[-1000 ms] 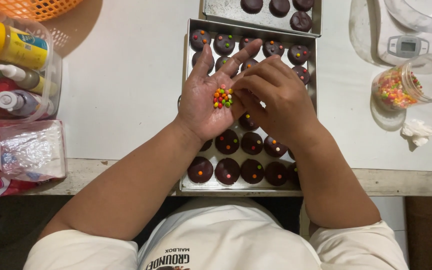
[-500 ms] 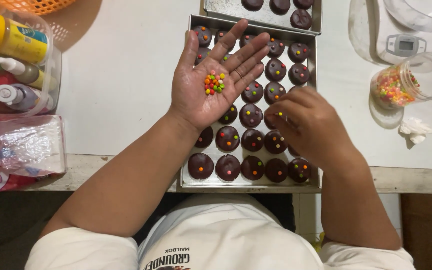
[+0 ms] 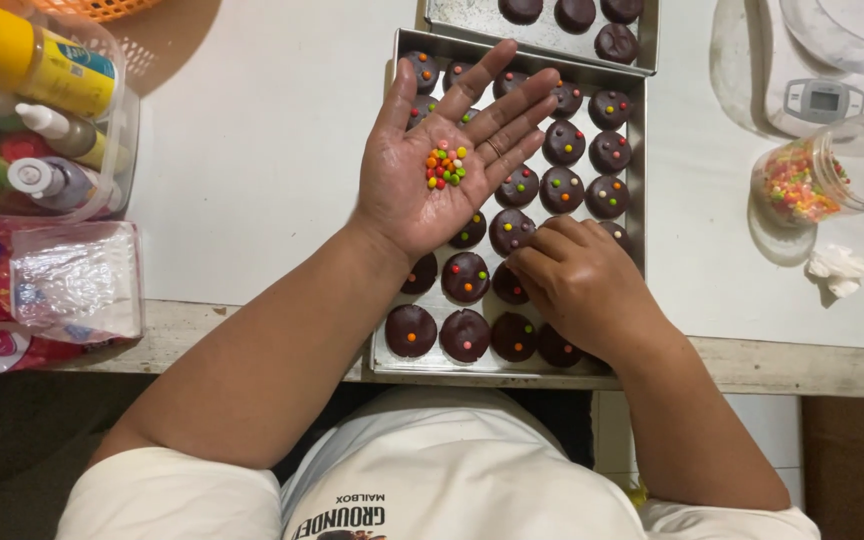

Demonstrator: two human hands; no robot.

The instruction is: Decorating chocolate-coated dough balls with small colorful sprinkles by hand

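Note:
My left hand (image 3: 432,170) lies palm up over the metal tray (image 3: 637,130), fingers spread, with a small heap of coloured candy beads (image 3: 445,166) in the palm. The tray holds several round chocolate-coated cakes (image 3: 562,143), many topped with beads. Lower on the tray, my right hand (image 3: 582,285) has its fingers curled down, fingertips touching a cake near the tray's middle rows. Whether a bead is pinched between those fingertips is hidden.
A second tray (image 3: 542,30) with more chocolate cakes sits behind. A clear jar of coloured beads (image 3: 817,180) and a small digital scale (image 3: 822,100) stand at right, with a crumpled tissue (image 3: 837,270). A plastic box of squeeze bottles (image 3: 37,110) and snack packets (image 3: 12,300) are at left.
My right hand left the left palm and dropped to the lower rows of cakes. The left hand opened flat and shifted slightly up and left.

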